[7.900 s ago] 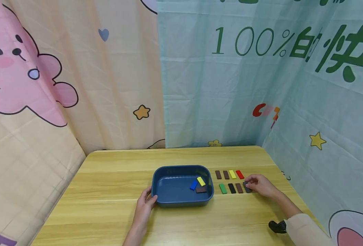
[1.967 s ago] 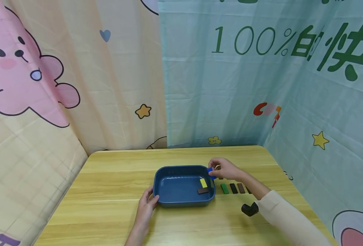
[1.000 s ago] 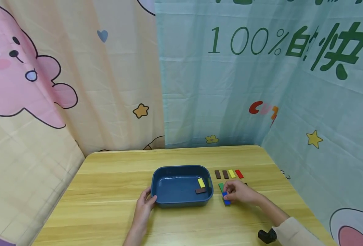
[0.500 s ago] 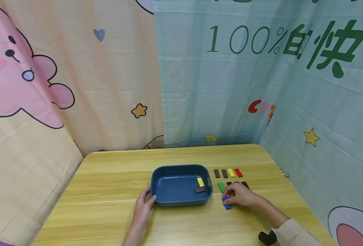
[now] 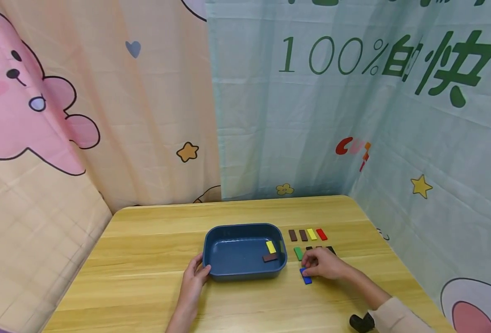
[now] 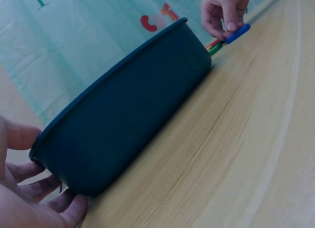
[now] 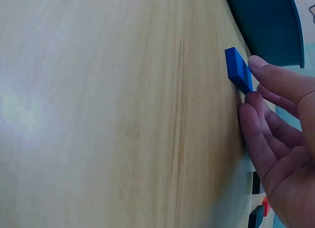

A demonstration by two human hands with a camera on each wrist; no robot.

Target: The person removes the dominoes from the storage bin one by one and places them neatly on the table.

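Observation:
My left hand [image 5: 193, 282] grips the near left corner of a dark blue plastic bin [image 5: 245, 276], thumb at the rim and fingers along the side. Inside the bin, toward its right end, lie a yellow block [image 5: 271, 247] and a brown block [image 5: 270, 257]. Right of the bin, my right hand [image 5: 325, 263] pinches one end of a small, flat blue block [image 7: 236, 70] between thumb and fingertips, down at the table. That block sits nearer to me than the green block [image 5: 298, 253]. Fingers hide part of it in the head view.
Two brown blocks, a yellow one and a red block [image 5: 321, 234] form a back row right of the bin. In the row before it, the right hand partly covers dark blocks, including a black block [image 5: 331, 249]. Patterned curtains [image 5: 270, 138] enclose the wooden table [image 5: 153, 240].
The blue block has left the bin: my right hand lifted it over the right rim and brought it down in front of the green block. The left hand has stayed on the bin.

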